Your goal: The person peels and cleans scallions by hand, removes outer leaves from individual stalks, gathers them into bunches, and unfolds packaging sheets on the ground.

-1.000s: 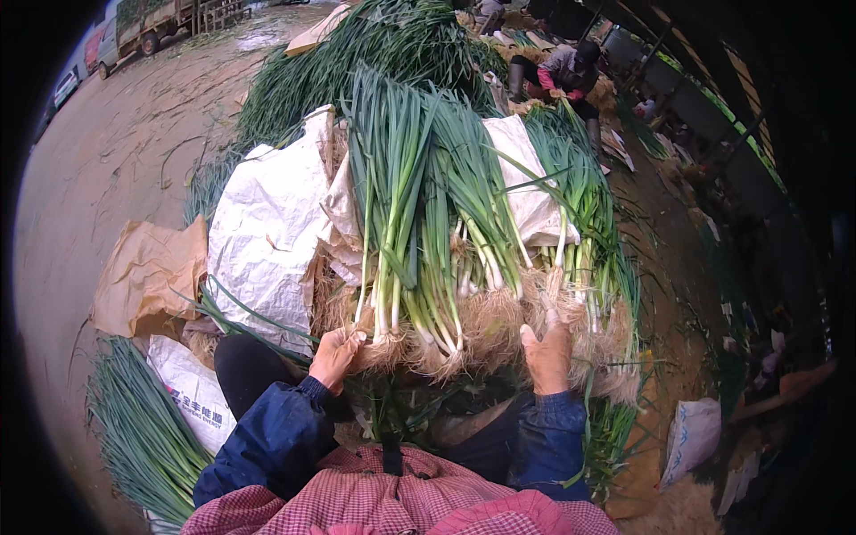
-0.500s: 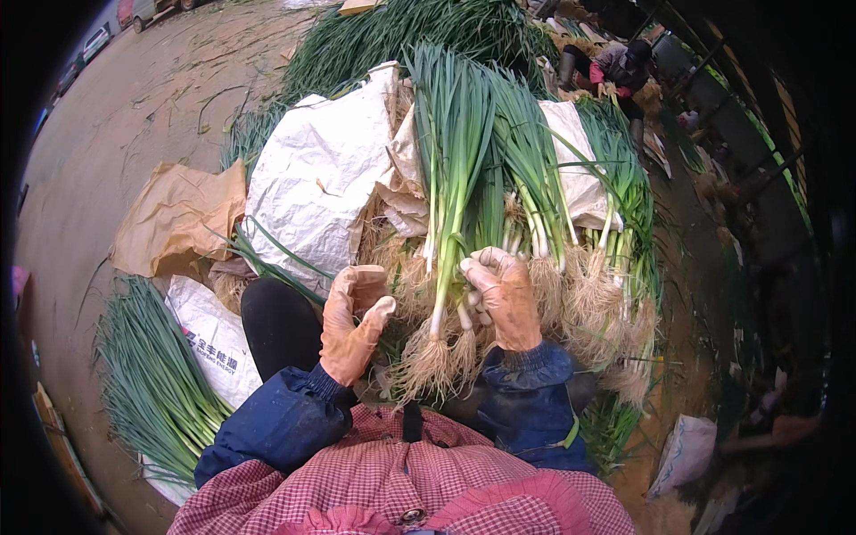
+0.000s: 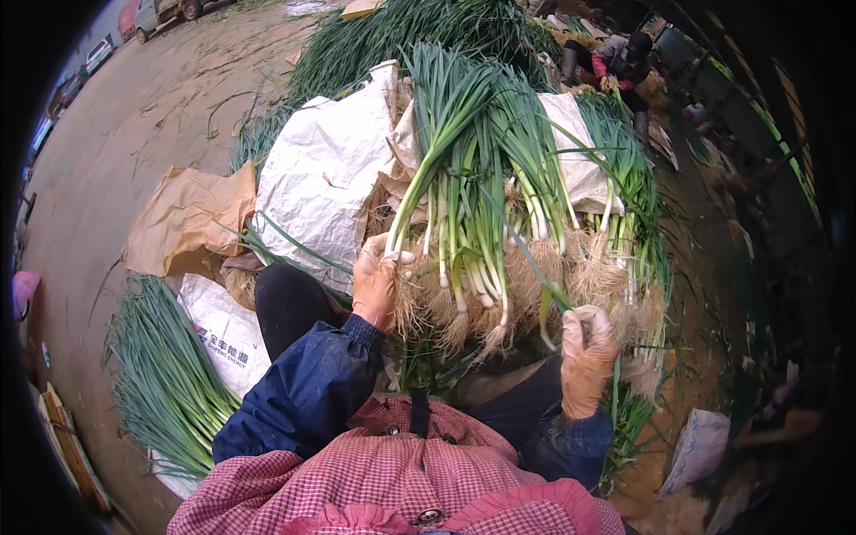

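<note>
1. So, head view, what's changed: half a second back both gloved hands were bunched together on the rooty end of the green onion bundle [image 3: 481, 223]. Now they've split apart. The left hand [image 3: 374, 283] sits at the bundle's left edge, fingers curled around the outer stalks just above the roots. The right hand [image 3: 586, 357] has dropped back toward the lap, closed in a fist around a thin green leaf [image 3: 546, 303] that bends up into the pile.
2. My read: the right hand is stripping or pulling one loose leaf off while the left steadies the bunch, so it looks like cleaning and sorting, nowhere near finished given how much is heaped around.
3. Where the bundle is: lying across the white woven sack [image 3: 325, 178], roots pointing at the person, tips fanning away.
4. Textures: white stalks smooth and glossy, roots a stringy tan, earthy tangle, leaves long and floppy. Gloves are rubbery orange-tan, dirt-stained. Sack is crinkly plastic weave; crumpled brown paper [image 3: 187, 218] beside its left edge.
5. More onions [image 3: 165, 383] lie on the bare ground to the left.
</note>
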